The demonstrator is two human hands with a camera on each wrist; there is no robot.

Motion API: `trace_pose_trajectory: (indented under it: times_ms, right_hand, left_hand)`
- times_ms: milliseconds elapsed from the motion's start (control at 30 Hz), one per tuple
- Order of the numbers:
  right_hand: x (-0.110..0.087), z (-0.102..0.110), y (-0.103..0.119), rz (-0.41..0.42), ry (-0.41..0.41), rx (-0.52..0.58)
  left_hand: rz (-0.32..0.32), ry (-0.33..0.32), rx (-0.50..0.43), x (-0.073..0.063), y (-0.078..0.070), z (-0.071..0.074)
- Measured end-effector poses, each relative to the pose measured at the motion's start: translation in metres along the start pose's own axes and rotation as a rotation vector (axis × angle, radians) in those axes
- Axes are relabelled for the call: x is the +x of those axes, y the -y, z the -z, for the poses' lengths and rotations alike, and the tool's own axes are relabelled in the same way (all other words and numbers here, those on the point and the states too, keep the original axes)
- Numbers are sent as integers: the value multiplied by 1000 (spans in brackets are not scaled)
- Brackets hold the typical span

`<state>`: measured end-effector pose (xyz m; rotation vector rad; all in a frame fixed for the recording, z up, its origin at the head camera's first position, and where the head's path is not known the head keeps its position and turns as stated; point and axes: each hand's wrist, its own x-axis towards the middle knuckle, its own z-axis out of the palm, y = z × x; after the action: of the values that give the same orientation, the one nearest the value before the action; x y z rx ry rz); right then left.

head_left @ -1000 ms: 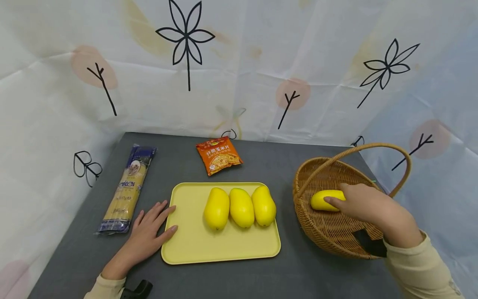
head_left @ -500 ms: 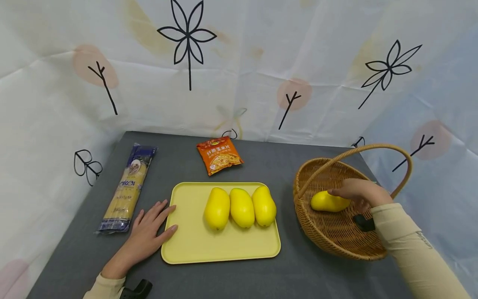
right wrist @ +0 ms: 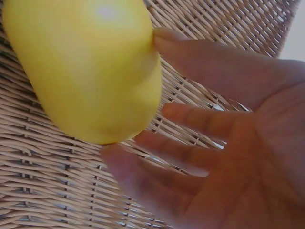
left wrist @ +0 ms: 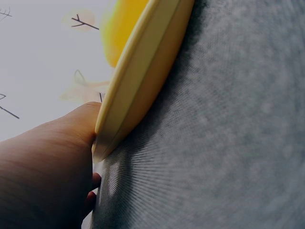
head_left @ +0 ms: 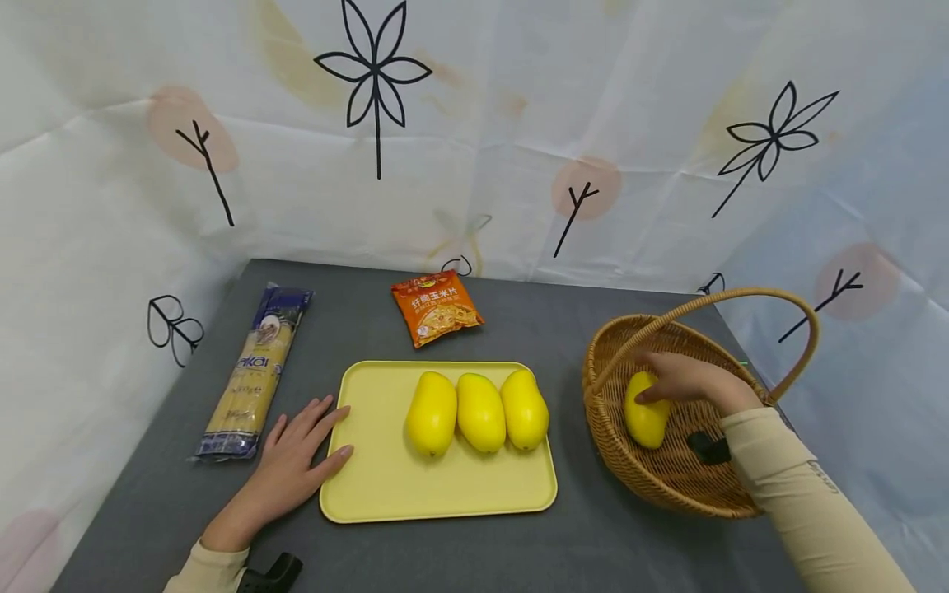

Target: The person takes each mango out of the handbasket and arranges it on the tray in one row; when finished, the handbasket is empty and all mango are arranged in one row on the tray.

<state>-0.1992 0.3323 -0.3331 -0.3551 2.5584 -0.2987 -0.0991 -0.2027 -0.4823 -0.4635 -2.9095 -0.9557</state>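
Inside the wicker basket (head_left: 667, 473) lies a yellow mango (head_left: 647, 424), its long side running roughly front to back. My right hand (head_left: 685, 383) reaches over the basket's rim to it. In the right wrist view, the thumb touches the mango's side, and loosely extended fingers (right wrist: 157, 186) spread around its near end, with a gap before the palm. My left hand (head_left: 300, 461) lies with fingers spread at the left edge of a yellow tray (head_left: 437, 494), fingertips on the rim. Three more mangoes (head_left: 480, 413) sit side by side on the tray's right half.
A long pack of noodles (head_left: 252, 379) lies left of the tray. Behind the tray is an orange snack bag (head_left: 437, 309). The basket's tall handle (head_left: 778, 291) arches over the right side of the grey table (head_left: 460, 552). A patterned cloth (head_left: 474, 123) hangs behind.
The mango in the basket has turned from lying sideways to lying front to back. My right hand has shifted over it, its wrist swinging further back. The left hand stays put.
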Motion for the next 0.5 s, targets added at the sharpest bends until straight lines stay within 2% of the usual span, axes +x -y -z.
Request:
trace_pose_trajectory:
  times_ms: [167, 500]
  right_hand:
    - [2, -3, 1, 23, -26, 4]
    - [5, -8, -5, -12, 52, 24]
  left_hand:
    - [1, -3, -1, 0, 0, 0]
    - [-2, -3, 0, 0, 2, -1]
